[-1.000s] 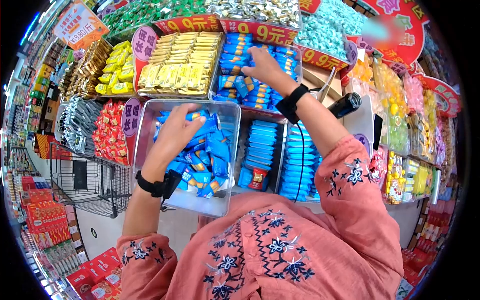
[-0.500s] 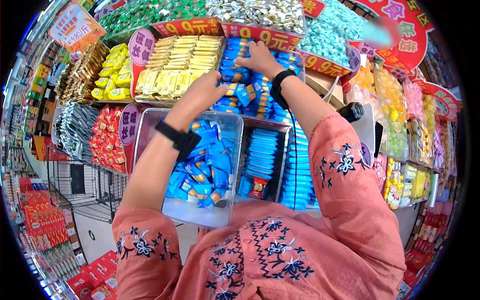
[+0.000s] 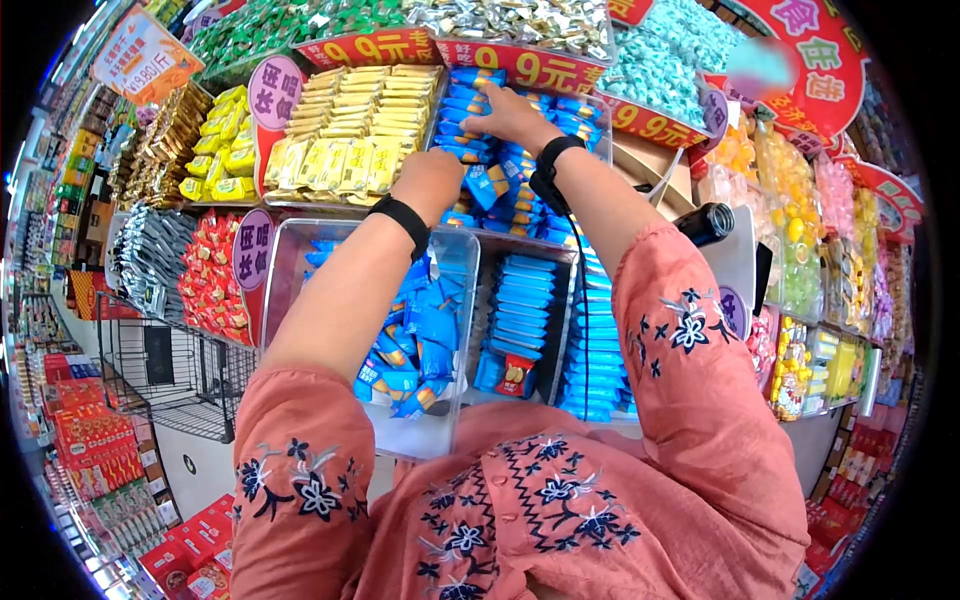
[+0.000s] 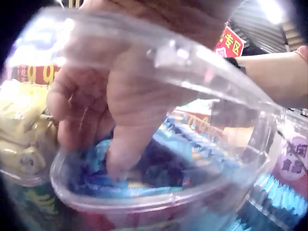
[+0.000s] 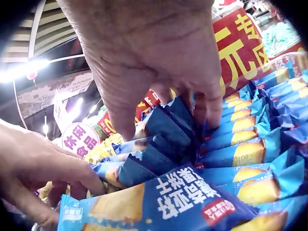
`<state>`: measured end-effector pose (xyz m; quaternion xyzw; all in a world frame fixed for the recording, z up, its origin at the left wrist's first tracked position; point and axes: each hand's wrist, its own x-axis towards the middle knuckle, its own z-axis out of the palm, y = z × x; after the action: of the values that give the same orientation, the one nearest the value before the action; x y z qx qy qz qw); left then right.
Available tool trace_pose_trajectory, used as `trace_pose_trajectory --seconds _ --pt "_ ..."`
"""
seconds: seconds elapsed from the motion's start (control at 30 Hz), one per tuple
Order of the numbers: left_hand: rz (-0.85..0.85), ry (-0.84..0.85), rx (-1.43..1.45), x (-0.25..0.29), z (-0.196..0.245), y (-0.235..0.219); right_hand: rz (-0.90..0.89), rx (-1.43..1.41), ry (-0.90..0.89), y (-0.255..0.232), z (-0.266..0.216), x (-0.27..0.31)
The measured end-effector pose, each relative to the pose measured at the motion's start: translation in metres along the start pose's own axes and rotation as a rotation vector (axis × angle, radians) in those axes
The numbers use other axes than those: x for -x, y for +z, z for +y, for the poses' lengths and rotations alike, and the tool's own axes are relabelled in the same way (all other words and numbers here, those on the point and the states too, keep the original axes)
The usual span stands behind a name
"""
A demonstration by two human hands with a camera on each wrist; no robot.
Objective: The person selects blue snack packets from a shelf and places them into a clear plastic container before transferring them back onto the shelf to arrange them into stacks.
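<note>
From my end, the surface under both arms is a shop display stand, divided into clear bins. The blue biscuit packets (image 3: 487, 186) at the work lie in the rear middle bin, right of the gold-wrapped bars (image 3: 355, 125) and behind a clear tub (image 3: 415, 434). My right hand (image 3: 515, 118) reaches in from above and grips upright packets, thumb on one side and fingers on the other. My left hand (image 3: 432, 184) dips in at the bin's near left corner with its fingers bent down to the packets; I cannot tell whether they pinch one.

The tub holds a loose heap of the same packaging. Right of it, I see a neat blue stack (image 3: 523, 300) with a red packet (image 3: 515, 375) at its near end. Left lie red sweets (image 3: 215, 265) and silver packets (image 3: 150, 250); teal sweets (image 3: 655, 70) fill a bin at the back. Red price strips (image 3: 365, 48) run along the rear. A black cylinder (image 3: 705, 223) lies to the right.

Around the stand, I have a wire cart (image 3: 180, 375) on my left over a pale floor (image 3: 186, 435), red boxes (image 3: 205, 530) below, and bright tube lights (image 5: 24, 70) under a slatted ceiling.
</note>
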<state>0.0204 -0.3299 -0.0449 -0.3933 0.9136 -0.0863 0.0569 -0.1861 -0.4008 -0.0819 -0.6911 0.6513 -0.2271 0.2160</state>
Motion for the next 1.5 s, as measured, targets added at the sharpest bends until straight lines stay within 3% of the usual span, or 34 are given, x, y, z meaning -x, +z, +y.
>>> trace_pose_trajectory --seconds 0.33,0.43,0.53,0.63,0.83,1.03,1.1,1.23,1.5 --pt "0.015 0.113 -0.112 -0.005 -0.004 -0.006 0.001 0.016 -0.018 -0.003 0.003 0.002" --pt "-0.023 0.041 -0.065 -0.008 -0.005 -0.003 -0.001 -0.008 -0.022 -0.006 0.003 0.002" --pt "-0.077 -0.05 0.098 -0.009 -0.008 -0.001 0.009 -0.049 -0.039 -0.006 0.003 0.002" --pt "-0.445 -0.291 0.519 -0.02 -0.011 -0.013 -0.005 -0.148 -0.04 -0.012 0.003 0.006" --pt "-0.606 -0.507 1.018 -0.018 -0.011 -0.033 -0.167 -0.165 0.021 -0.044 -0.015 0.02" --pt "-0.564 -0.734 1.4 -0.018 -0.018 -0.016 -0.25 -0.338 0.069 -0.033 -0.021 0.02" --pt "-0.562 -0.734 1.515 -0.016 -0.019 -0.016 -0.249 -0.438 0.091 -0.03 -0.023 0.024" --pt "-0.484 -0.681 1.777 -0.008 -0.014 -0.023 -0.195 -0.401 0.076 -0.031 -0.02 0.025" --pt "-0.282 -0.83 2.019 -0.014 -0.015 -0.006 -0.186 -0.228 -0.011 -0.032 -0.024 0.024"
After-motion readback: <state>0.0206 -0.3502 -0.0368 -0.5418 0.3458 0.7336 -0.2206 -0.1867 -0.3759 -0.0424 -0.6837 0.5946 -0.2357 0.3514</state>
